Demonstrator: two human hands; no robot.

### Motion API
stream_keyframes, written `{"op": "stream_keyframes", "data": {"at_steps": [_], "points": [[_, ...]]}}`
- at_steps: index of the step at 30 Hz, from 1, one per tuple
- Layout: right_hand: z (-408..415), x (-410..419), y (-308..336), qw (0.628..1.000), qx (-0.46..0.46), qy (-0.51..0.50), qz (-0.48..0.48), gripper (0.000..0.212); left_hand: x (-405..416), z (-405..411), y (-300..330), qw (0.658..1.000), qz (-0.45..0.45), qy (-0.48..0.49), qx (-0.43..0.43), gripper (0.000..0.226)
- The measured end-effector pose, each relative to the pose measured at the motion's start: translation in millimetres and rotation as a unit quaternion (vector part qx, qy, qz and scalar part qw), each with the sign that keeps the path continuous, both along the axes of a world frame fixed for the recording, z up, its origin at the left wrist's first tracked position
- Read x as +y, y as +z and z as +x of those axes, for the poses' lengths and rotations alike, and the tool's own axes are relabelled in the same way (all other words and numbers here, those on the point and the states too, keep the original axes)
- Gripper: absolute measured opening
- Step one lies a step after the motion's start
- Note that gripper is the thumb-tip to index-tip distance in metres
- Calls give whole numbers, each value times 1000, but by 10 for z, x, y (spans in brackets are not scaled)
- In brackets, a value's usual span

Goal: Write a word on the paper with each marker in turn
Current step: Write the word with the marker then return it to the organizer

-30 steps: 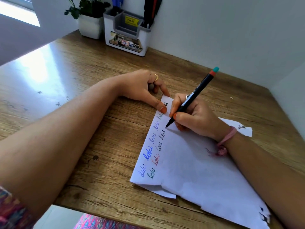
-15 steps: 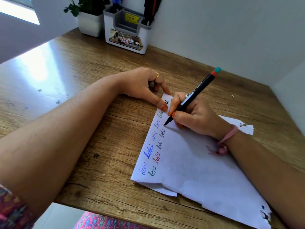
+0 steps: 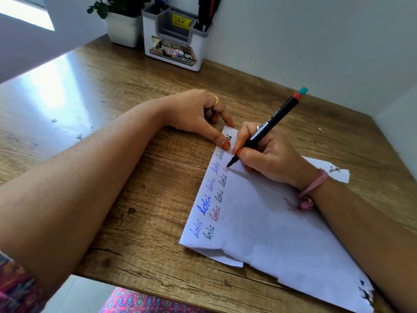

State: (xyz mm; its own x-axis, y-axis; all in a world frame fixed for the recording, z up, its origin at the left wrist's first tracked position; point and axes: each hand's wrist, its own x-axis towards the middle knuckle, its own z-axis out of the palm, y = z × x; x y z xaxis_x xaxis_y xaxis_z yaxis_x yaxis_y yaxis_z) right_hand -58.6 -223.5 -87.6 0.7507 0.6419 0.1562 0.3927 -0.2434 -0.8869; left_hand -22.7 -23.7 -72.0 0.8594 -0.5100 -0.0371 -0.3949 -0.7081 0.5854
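Observation:
A white sheet of paper lies slanted on the wooden desk, with two rows of the word "loki" in blue, green, red and dark ink along its left edge. My right hand grips a black marker with a red and teal end; its tip touches the paper at the end of the second row, where fresh red strokes show. My left hand rests on the desk, its thumb pressing the paper's top left corner.
A white pen holder with more markers stands at the back by the wall, next to a small potted plant. White walls close the desk at the back and right. The desk's front edge runs just below the paper.
The marker tip has moved slightly along the second row, and new red strokes have appeared under it. My left hand stays in place on the corner.

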Motion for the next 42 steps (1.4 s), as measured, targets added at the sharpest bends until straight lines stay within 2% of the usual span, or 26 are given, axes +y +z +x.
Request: {"op": "stream_keyframes", "data": {"at_steps": [4,12,23,31,36,42], "points": [[15,-3,-5,1000,-10,-9,1,7,-8,-1,-4,1000,-1,1,0,57],[24,-7,-13,1000,-7,-9,12,6,-8,-1,-7,1000,1,9,2,57],[30,10,-14,999,-4,-28,24,17,-8,-4,-3,1000,1,11,0,58],[29,9,-15,999,-5,-37,21,9,-2,6,3,1000,6,9,2,62],[21,24,-6,999,-17,-34,14,19,-2,8,2,1000,1,10,5,60],[27,21,-13,999,-16,-34,9,17,-2,4,9,1000,-2,14,6,61]]}}
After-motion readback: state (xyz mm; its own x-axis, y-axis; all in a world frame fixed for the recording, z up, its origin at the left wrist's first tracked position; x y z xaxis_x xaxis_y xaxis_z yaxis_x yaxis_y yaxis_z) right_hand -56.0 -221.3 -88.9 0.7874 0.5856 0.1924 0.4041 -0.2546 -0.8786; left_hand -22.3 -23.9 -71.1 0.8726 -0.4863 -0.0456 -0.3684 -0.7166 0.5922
